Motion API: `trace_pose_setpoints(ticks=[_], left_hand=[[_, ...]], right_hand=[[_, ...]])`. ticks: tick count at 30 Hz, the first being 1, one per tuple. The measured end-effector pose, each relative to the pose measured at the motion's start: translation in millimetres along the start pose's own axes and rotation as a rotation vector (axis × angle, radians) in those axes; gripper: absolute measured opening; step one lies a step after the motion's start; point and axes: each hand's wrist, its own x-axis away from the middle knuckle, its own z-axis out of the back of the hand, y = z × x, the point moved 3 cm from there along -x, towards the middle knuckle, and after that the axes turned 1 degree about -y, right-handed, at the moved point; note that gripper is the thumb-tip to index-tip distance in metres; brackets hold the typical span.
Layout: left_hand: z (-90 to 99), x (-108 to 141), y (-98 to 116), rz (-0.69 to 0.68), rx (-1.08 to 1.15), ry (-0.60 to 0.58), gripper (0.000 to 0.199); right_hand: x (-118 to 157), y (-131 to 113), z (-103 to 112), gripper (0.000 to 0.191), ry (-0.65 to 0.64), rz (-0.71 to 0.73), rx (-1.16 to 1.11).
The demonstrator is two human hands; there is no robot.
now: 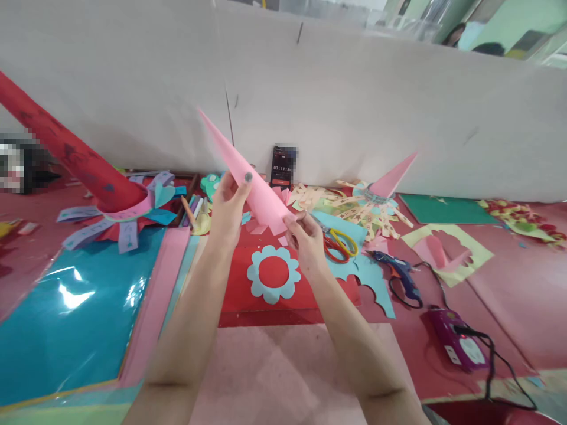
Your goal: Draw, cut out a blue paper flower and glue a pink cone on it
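A pink paper cone (259, 195) is held up over the table, tilted with its tip toward the upper left. My left hand (231, 198) grips its middle, the thumb across the front. At the wide lower end, my right hand (306, 235) pinches the edge, where cut tabs show. Below the cone, a light blue scalloped paper ring (254, 283) with a red centre lies on a red sheet (234, 304). Red and yellow scissors (343, 245) rest right beside my right hand.
A tall red cone (75, 153) stands left, a smaller pink cone (396, 177) right. A phone (282, 168) leans on the wall. A glue gun (401, 274) and purple power box (458, 342) with cables lie right. A blue sheet (80, 319) lies left.
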Motion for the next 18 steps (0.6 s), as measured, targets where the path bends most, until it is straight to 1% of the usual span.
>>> trace_pose_setpoints(ticks=[3, 5, 9, 12, 14, 18], left_hand=[[-0.5, -1.0, -0.8, -0.03, -0.04, -0.016, 0.04], [-0.6, -1.2, -1.3, -0.026, -0.052, -0.015, 0.04], [-0.2, -0.7, -1.4, -0.011, -0.018, -0.011, 0.037], [-1.1, 0.3, -1.4, 0.023, 0.013, -0.014, 0.038], [-2.6, 1.1, -0.8, 0.05, 0.024, -0.026, 0.039], [-5.9, 3.0, 1.0, 0.086, 0.046, -0.062, 0.039]], right_hand=[[-1.2, 0.6, 2.0, 0.031, 0.024, 0.007, -0.024], [-1.1, -0.7, 2.4, 0.03, 0.013, 0.029, -0.035], [0.1, -2.4, 1.4, 0.031, -0.068, 0.074, -0.054], [-0.1, 0.1, 0.7, 0.027, -0.122, 0.075, -0.068], [-1.2, 2.5, 1.1, 0.024, -0.111, 0.069, -0.068], [-3.3, 5.1, 2.1, 0.028, -0.06, 0.071, -0.06]])
